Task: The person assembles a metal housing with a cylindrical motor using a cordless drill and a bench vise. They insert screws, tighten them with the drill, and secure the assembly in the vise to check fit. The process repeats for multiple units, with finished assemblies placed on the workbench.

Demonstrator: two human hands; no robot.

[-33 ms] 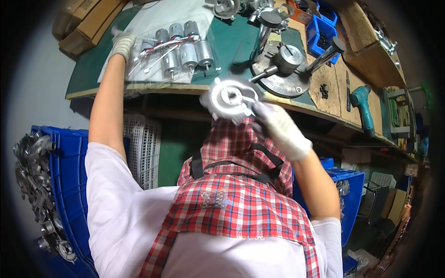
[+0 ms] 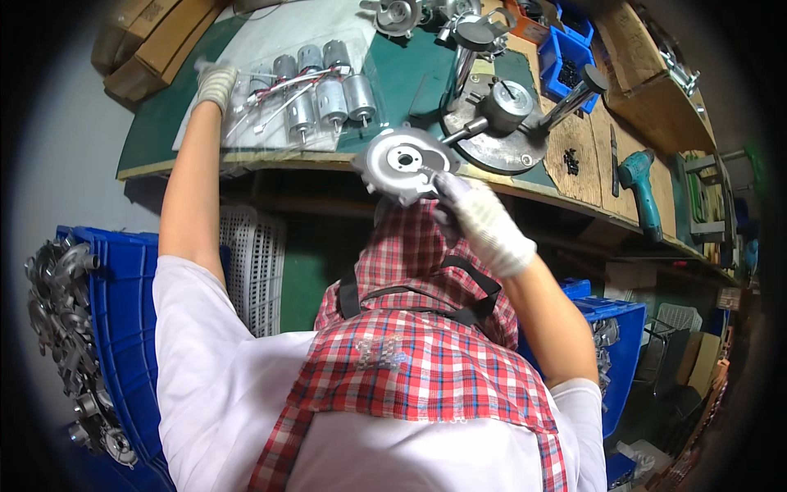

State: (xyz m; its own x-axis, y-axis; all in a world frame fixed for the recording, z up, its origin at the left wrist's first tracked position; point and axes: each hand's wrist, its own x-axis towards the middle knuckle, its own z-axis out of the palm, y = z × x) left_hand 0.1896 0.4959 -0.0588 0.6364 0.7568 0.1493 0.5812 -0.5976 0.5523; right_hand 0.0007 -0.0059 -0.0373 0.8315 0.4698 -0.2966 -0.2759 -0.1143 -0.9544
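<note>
My right hand [image 2: 496, 232], in a white glove with dark fingertips, grips the rim of a round silver metal motor housing cover [image 2: 384, 161]. The cover hangs just off the bench's front edge, its face with the central hole turned up. My left hand [image 2: 216, 84], also gloved, is closed on the left edge of a clear plastic tray [image 2: 266, 144]. Several silver electric motors [image 2: 331, 102] with red, white and dark wires lie in that tray. To the right of the cover stands a round metal fixture [image 2: 492, 143] with posts and a dial-like cylinder.
A teal power driver [image 2: 639, 193] and a thin dark tool [image 2: 615, 160] lie on the bench's right side, near small black screws [image 2: 572, 161]. Blue bins [image 2: 566, 66] stand behind. Metal castings [image 2: 395, 15] sit at the back. A blue crate [image 2: 123, 328] of metal parts is low left.
The housing cover has moved slightly up and left with my right hand and shows its face at another angle, now sharp rather than blurred. My left hand stays at the tray.
</note>
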